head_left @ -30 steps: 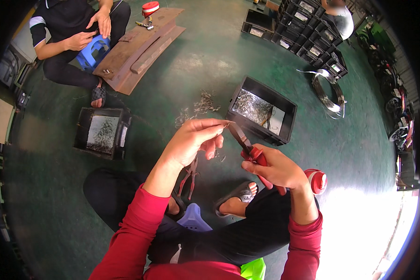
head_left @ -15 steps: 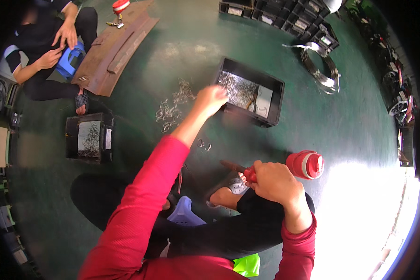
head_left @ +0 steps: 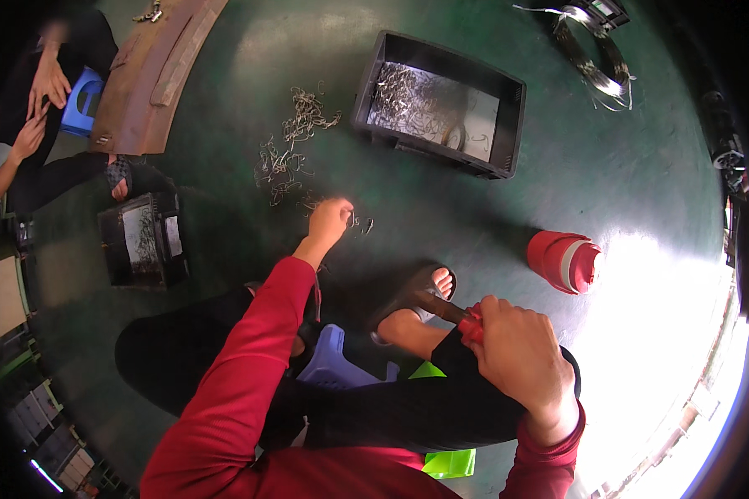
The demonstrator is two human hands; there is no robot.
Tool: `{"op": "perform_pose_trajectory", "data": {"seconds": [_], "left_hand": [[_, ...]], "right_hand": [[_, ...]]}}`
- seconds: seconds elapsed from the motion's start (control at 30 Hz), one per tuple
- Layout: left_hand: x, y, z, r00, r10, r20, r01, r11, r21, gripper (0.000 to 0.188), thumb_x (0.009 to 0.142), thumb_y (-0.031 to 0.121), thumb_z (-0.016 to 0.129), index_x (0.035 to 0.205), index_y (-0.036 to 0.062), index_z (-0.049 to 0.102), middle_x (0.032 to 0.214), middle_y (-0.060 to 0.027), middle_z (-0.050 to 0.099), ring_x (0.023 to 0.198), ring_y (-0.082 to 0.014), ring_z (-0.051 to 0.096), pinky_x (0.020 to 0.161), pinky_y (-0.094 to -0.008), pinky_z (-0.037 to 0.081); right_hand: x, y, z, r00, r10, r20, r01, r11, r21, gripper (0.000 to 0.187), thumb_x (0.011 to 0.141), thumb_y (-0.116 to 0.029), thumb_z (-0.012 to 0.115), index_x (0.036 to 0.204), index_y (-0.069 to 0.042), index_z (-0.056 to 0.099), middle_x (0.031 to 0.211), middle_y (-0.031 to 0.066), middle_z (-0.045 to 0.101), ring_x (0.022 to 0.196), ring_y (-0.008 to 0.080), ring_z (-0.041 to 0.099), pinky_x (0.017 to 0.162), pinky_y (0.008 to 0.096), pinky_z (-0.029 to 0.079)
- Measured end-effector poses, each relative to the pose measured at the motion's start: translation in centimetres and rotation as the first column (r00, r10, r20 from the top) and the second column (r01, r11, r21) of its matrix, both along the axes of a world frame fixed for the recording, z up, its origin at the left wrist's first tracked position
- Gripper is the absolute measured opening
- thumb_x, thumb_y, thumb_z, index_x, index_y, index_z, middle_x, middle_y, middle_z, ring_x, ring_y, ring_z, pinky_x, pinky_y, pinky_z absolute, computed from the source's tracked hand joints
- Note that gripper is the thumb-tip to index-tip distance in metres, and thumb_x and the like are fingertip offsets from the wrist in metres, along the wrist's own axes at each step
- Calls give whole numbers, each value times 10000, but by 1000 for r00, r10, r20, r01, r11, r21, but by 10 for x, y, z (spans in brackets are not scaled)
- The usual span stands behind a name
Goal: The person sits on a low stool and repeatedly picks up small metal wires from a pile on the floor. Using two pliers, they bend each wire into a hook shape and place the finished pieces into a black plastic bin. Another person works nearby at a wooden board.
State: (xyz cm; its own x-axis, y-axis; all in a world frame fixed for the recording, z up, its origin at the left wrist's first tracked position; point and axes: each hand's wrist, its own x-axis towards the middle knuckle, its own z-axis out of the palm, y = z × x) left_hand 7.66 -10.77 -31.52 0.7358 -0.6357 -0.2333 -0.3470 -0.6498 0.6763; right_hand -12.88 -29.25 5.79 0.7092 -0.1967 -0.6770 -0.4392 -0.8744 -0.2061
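Fingers drawn together, my left hand [head_left: 331,220] is down at the green floor beside a few small metal wire hooks [head_left: 368,225]; what the fingertips pinch, if anything, is hidden. Beyond it lies a loose pile of bent wire hooks [head_left: 306,115], with more hooks [head_left: 276,170] scattered nearer. My right hand [head_left: 520,353] is wrapped round the red handle of a hand tool [head_left: 441,306] above my right knee. Its flat, brownish metal end points left; the kind is unclear. A black crate [head_left: 512,137] holds many hooks on a pale sheet.
A red jug [head_left: 558,259] stands right of the crate. A coil of wire [head_left: 612,71] lies at the far right. On the left are a smaller black crate [head_left: 175,270], a brown metal sheet [head_left: 146,91] and another person seated on a blue stool [head_left: 81,104].
My left hand has come back from the black crate to the hooks on the floor nearer me. The right hand keeps its grip on the tool. The view has shifted.
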Motion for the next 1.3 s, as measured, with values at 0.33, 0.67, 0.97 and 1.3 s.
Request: {"op": "perform_pose_trajectory", "data": {"seconds": [0.33, 0.67, 0.97, 1.3], "left_hand": [[-18, -21, 3, 874, -362, 324, 338, 932, 129, 102, 776, 123, 693, 825, 99, 607, 844, -56, 579, 863, -291, 544, 750, -415, 459], [-2, -9, 29, 991, 58, 124, -33, 980, -195, 138, 795, 32, 665, 907, 39, 586, 804, -125, 636, 726, -275, 630, 652, -371, 492], [0, 11, 153, 634, 170, -755, -591, 735, -330, 152, 873, 120, 679, 986, 28, 636, 884, -52, 670, 765, -166, 659, 665, -270, 521], [-22, 41, 321, 667, -52, -743, -704, 281, -652, 111, 891, 87, 659, 970, 24, 613, 959, -113, 674, 890, -229, 686, 775, -301, 560]], "right_hand": [[15, 4, -7, 1000, 4, -18, -4, 1000, -12, 309, 776, -188, 714, 926, -2, 518, 814, 152, 611, 729, 318, 636, 640, 421, 497], [14, 13, -2, 993, 75, 90, -69, 996, -63, 326, 779, -223, 716, 926, -1, 529, 805, 170, 622, 704, 354, 635, 626, 441, 495], [27, 16, 14, 977, -45, 209, 49, 999, -12, 344, 830, -304, 681, 944, -3, 561, 763, 220, 641, 782, 412, 630, 690, 470, 496], [62, 49, 24, 933, -360, 10, 243, 650, 719, 383, 905, -332, 638, 1095, -3, 592, 856, 105, 673, 808, 152, 625, 779, 317, 491]]}}
